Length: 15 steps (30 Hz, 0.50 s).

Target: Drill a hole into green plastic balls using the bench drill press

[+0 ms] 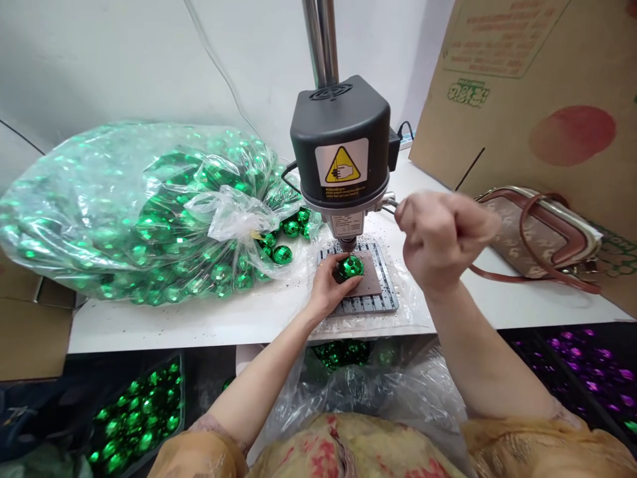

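Observation:
A shiny green faceted ball (352, 267) is pinched between the thumb and fingers of my left hand (328, 285). It rests on a brown pad over the grey slotted base plate (391, 302), right under the chuck of a black bench drill press (340, 143). My right hand (438, 236) is closed in a fist around the press's side lever (391, 201), most of which the fingers hide. The chuck's tip sits very close to the ball's top; whether they touch I cannot tell.
A big clear bag (124, 219) of green balls spreads over the table's left, with several loose balls (283, 255) at its mouth. A handbag (542, 232) and a cardboard box (497, 99) stand right. Below the edge are a crate of green balls (139, 411) and purple balls (592, 365).

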{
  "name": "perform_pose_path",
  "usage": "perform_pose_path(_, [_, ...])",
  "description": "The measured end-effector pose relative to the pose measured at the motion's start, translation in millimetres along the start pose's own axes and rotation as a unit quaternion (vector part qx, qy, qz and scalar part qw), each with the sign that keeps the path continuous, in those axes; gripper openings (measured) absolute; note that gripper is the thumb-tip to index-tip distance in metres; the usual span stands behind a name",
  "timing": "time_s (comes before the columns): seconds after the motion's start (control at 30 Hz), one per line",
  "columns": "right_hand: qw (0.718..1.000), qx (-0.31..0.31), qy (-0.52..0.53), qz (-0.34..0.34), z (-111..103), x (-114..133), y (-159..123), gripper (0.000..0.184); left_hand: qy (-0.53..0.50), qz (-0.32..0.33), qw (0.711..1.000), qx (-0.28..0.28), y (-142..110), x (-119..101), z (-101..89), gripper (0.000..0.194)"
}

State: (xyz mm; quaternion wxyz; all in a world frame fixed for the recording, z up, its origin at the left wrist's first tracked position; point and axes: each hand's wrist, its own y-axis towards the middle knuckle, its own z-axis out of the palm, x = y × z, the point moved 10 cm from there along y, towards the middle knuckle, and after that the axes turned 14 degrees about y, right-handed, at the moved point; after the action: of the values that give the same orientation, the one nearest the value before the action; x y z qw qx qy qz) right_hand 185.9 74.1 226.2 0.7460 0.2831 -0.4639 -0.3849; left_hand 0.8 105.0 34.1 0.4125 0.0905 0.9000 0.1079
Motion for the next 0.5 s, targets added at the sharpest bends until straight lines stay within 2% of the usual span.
perform_pose_path(0.07, [0.999, -0.040, 0.034, 0.007, 1, 4, 17, 0.051, -0.012, -0.021, 0.999, -0.027, -3, -1, -4.8, 0.046])
perform_pose_path(0.13, [0.998, -0.036, 0.047, 0.033, 9, 1, 31, 0.048, -0.008, -0.038, 0.997, -0.072, -13, -5, -17.0, 0.043])
perform_pose_path(0.2, [0.997, -0.034, 0.055, 0.049, 12, -2, 38, 0.048, 0.016, -0.025, 0.995, -0.099, -32, -15, -30.0, 0.040])
perform_pose_path(0.23, [0.996, -0.034, 0.059, 0.051, 13, -3, 40, 0.048, 0.031, -0.001, 0.996, -0.089, -43, -22, -32.5, 0.039])
perform_pose_path(0.3, [0.997, -0.030, 0.061, 0.046, 13, -3, 39, 0.049, 0.063, 0.076, 0.995, -0.020, -72, -35, -26.7, 0.040])
perform_pose_path(0.37, [0.997, -0.024, 0.057, 0.041, 13, -3, 38, 0.049, 0.124, 0.167, 0.975, 0.074, -110, -40, -10.9, 0.040])
perform_pose_path(0.43, [0.997, -0.023, 0.061, 0.036, 13, -2, 37, 0.049, 0.227, 0.228, 0.938, 0.132, -147, -30, 3.8, 0.036])
perform_pose_path(0.5, [0.996, -0.027, 0.075, 0.029, 12, 0, 37, 0.047, 0.314, 0.258, 0.899, 0.161, -173, -13, 13.1, 0.041])
